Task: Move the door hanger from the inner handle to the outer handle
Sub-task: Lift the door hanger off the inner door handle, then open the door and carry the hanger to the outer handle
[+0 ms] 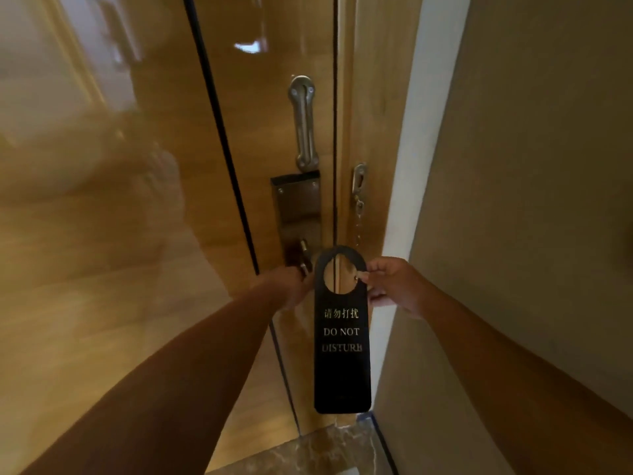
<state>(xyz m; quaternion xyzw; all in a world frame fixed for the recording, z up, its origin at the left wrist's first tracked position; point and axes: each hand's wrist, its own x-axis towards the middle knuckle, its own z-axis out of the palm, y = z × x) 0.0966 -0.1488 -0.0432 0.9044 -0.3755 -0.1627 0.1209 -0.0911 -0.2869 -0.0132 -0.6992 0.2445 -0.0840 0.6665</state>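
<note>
A black "DO NOT DISTURB" door hanger (342, 365) hangs upright in front of the door's edge, free of any handle. My right hand (394, 286) pinches its top right rim beside the round hole. My left hand (291, 286) is wrapped around the inner door handle (303, 257), just left of the hanger; most of the handle is hidden under my fingers. The dark metal lock plate (296, 207) sits above it on the glossy wooden door (171, 234). The outer handle is not in sight.
A metal swing-bar guard (303, 121) is mounted above the lock plate. A security chain (358, 200) hangs on the door frame (373, 97). A beige wall (531, 200) runs close on the right. Marble floor (308, 450) shows below.
</note>
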